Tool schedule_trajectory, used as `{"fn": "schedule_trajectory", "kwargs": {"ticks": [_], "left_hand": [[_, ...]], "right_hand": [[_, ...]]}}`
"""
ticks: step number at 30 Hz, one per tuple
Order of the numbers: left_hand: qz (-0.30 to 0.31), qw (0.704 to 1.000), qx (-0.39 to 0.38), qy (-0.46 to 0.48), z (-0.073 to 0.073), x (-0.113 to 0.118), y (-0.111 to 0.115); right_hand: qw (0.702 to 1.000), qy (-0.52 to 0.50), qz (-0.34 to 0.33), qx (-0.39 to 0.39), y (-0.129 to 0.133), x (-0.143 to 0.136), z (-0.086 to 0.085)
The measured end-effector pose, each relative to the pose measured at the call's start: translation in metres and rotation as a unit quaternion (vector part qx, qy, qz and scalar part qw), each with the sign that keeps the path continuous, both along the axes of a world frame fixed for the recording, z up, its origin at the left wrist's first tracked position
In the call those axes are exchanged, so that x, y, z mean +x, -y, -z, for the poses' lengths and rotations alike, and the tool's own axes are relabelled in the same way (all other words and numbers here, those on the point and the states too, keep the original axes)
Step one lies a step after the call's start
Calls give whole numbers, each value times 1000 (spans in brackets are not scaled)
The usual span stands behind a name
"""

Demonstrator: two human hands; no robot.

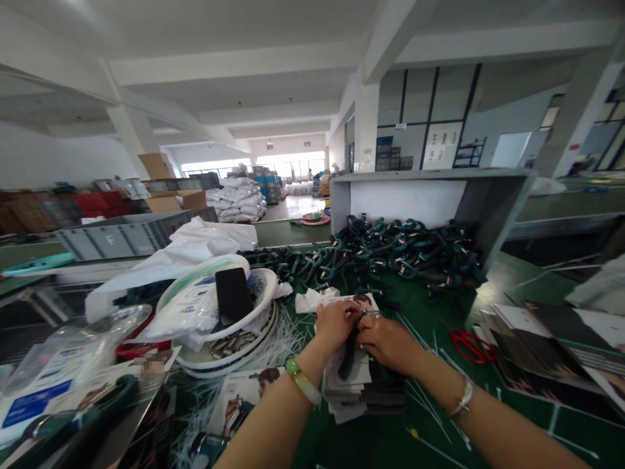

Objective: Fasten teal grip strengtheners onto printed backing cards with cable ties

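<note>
The dark green tool (pixel 347 357) lies between the hands over a stack of cards (pixel 349 392), its long axis running away from the person, handle end nearest. At its far end, the left hand (pixel 334 324) and right hand (pixel 390 342) each pinch it in a closed grip, about equally near. Beyond, on the green worktop (pixel 415 443), similar tools (pixel 400 244) spill from a grey bin (pixel 508 212); white sacks (pixel 241 200) sit farther back in the room.

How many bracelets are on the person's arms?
2: a green-and-yellow bangle on the left wrist and a silver bracelet on the right wrist. None seems hidden on the visible arms.
</note>
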State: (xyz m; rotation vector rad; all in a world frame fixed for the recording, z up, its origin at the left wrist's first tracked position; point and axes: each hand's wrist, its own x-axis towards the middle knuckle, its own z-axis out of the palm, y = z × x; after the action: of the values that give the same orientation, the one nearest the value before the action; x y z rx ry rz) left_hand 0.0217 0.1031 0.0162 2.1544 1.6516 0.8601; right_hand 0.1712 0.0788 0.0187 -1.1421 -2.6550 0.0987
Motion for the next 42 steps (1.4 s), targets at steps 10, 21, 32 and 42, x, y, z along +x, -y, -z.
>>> {"fn": "schedule_trajectory", "kwargs": {"ticks": [10, 21, 32, 42], "left_hand": [[19, 998, 56, 13, 19, -7, 19], [26, 998, 56, 34, 22, -8, 16], [66, 994, 48, 73, 28, -10, 10], [134, 985, 38, 100, 19, -20, 11]], "right_hand": [[908, -366, 190, -73, 0, -6, 38], [905, -365, 186, -115, -2, -8, 39], [873, -385, 197, -225, -11, -8, 31], [888, -368, 204, -188, -19, -10, 36]]}}
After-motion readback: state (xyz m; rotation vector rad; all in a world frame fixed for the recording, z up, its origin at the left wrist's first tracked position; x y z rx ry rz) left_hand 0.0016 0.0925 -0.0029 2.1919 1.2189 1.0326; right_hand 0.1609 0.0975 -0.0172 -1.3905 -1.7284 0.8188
